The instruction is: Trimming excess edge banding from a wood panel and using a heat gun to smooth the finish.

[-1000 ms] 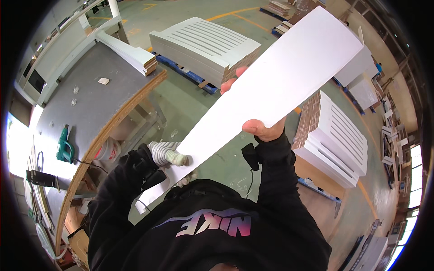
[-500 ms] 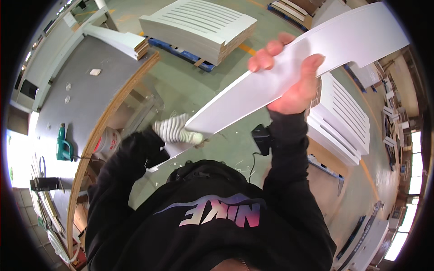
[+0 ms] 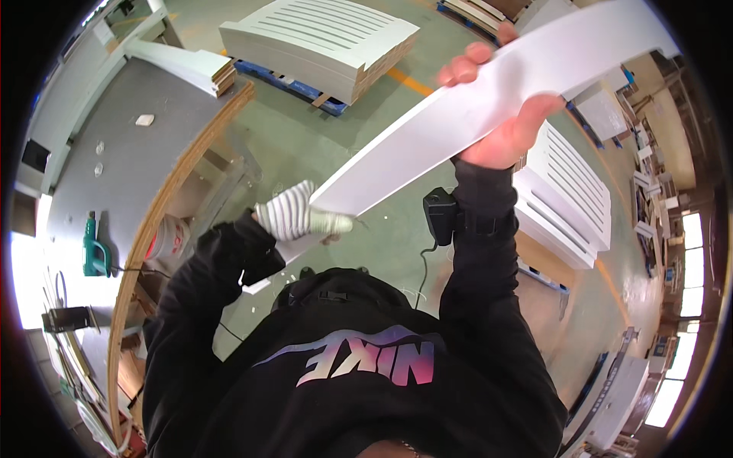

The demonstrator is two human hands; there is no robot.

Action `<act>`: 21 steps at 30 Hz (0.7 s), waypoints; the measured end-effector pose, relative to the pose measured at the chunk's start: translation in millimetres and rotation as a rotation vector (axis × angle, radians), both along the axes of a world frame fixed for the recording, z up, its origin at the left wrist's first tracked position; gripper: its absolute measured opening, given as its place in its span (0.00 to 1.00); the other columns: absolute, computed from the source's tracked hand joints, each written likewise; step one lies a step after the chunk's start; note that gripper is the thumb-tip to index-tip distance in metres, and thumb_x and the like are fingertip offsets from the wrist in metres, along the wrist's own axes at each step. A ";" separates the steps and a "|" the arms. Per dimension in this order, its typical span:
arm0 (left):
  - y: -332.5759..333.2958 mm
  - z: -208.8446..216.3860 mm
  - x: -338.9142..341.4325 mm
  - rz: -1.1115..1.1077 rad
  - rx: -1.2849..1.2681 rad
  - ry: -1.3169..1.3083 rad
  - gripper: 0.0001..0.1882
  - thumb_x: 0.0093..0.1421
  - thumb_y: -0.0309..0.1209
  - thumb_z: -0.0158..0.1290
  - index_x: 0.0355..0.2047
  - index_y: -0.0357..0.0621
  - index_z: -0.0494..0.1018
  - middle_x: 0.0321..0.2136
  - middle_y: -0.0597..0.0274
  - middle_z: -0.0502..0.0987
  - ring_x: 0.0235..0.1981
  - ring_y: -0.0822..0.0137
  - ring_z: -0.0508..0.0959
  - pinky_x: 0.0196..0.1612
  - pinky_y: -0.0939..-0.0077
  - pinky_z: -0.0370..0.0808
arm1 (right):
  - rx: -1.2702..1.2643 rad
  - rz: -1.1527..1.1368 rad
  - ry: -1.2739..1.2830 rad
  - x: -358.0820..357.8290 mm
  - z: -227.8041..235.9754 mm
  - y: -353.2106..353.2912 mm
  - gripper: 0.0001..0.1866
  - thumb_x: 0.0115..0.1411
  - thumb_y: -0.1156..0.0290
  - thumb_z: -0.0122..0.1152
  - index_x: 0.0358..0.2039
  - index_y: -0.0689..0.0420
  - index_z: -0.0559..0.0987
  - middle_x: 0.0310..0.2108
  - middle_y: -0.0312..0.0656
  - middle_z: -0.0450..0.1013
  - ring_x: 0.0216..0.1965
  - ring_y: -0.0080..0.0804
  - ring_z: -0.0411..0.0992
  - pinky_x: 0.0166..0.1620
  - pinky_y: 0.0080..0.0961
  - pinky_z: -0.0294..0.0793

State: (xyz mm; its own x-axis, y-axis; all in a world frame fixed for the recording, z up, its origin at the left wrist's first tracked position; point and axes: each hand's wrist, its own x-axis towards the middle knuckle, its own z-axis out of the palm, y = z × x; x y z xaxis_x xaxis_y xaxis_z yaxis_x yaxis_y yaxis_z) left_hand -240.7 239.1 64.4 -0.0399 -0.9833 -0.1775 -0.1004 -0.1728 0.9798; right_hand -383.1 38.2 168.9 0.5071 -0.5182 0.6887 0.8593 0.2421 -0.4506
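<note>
A long, smooth white panel [image 3: 427,141] slants across in front of me, its far end reaching the upper right, where a notch cuts into its edge. My right hand [image 3: 504,141], bare, grips it from beneath, with fingertips over the far edge and the thumb along the near edge. Closer to my body, my left hand [image 3: 301,214] wears a striped white-and-grey glove and is closed around the panel's lower part. What its fingers touch underneath is hidden. A small black device [image 3: 440,217] with a cable sits beside my right wrist.
On my left is a grey-topped workbench [image 3: 114,179] with a wooden edge, bearing a green heat gun [image 3: 93,248] and white boards [image 3: 183,65]. Stacked white slotted panels stand ahead [image 3: 321,38] and at right [image 3: 561,195]. A white bucket [image 3: 169,238] is beneath the bench.
The panel has shifted toward the upper right, its notch now farther out. My right hand has moved slightly right with it; my left hand stays closed near the same place.
</note>
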 end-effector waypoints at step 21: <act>15.2 -11.9 6.2 0.030 -0.231 -0.231 0.23 0.48 0.47 0.70 0.33 0.40 0.81 0.21 0.59 0.80 0.25 0.70 0.76 0.34 0.71 0.74 | 0.150 0.116 0.035 -7.6 -2.3 -8.5 0.37 0.62 0.36 0.51 0.50 0.62 0.70 0.32 0.44 0.73 0.32 0.36 0.72 0.41 0.39 0.71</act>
State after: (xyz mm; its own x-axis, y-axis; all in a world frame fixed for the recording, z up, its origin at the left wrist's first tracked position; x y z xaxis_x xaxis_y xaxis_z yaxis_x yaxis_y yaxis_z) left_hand -234.5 254.3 52.5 0.0053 -0.9988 0.0493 -0.3226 0.0450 0.9455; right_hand -390.7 29.7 166.7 0.5914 -0.5505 0.5892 0.8064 0.4050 -0.4310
